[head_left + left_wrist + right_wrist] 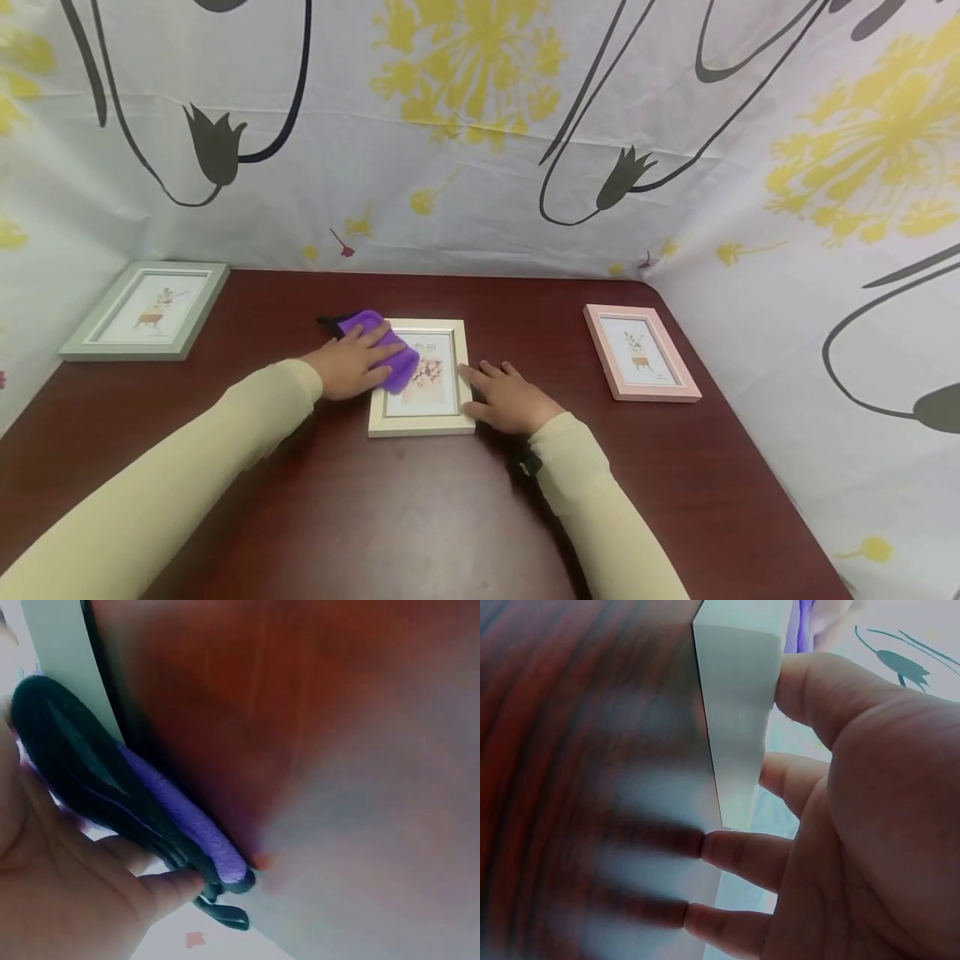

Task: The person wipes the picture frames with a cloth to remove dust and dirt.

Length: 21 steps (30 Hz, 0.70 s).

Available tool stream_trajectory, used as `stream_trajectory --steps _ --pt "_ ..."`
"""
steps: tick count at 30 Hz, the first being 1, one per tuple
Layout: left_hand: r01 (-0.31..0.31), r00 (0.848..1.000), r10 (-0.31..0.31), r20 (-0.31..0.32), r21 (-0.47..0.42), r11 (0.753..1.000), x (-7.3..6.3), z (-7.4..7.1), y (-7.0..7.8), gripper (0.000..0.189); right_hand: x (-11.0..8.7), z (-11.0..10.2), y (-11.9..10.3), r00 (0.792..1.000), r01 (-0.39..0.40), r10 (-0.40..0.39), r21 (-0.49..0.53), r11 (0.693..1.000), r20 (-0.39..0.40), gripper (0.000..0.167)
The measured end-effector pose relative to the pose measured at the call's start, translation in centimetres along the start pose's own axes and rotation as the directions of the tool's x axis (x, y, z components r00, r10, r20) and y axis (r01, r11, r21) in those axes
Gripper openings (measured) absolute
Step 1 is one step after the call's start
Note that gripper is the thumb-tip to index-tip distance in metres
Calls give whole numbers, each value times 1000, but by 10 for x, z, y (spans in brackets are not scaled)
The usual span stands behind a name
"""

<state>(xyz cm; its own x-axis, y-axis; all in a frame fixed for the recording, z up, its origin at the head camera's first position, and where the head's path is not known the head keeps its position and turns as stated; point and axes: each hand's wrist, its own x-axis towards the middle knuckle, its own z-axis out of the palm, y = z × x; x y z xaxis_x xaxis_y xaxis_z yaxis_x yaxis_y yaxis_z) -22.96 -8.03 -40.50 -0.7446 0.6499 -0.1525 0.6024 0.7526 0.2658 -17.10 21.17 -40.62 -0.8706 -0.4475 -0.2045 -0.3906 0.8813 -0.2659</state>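
A cream photo frame with a blossom picture lies flat on the dark wood table. My left hand presses a purple cloth with dark trim over the frame's left part, its fingers spread. In the left wrist view, the palm side and the cloth's folded edge show close up. At the frame's right edge rests my right hand. Its thumb and one finger touch the frame's border, while other fingertips meet the tabletop beside it.
A green photo frame lies at the table's far left, and a pink photo frame lies at the right. White patterned fabric hangs behind and along both sides of the table. A dark band sits on the right wrist.
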Motion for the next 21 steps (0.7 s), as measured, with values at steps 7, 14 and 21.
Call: stream_trajectory --steps 7,14,21 --pt "-69 997 68 -29 -12 998 -58 21 29 55 -1 0 0 1000 -2 2 3 1000 6 67" --pt "-64 997 63 -36 -29 998 -74 29 38 55 0 1 3 1000 7 -7 -15 1000 -6 66" --pt "-73 997 74 -10 9 997 -41 18 15 56 1 0 3 1000 25 -25 2 1000 -3 67"
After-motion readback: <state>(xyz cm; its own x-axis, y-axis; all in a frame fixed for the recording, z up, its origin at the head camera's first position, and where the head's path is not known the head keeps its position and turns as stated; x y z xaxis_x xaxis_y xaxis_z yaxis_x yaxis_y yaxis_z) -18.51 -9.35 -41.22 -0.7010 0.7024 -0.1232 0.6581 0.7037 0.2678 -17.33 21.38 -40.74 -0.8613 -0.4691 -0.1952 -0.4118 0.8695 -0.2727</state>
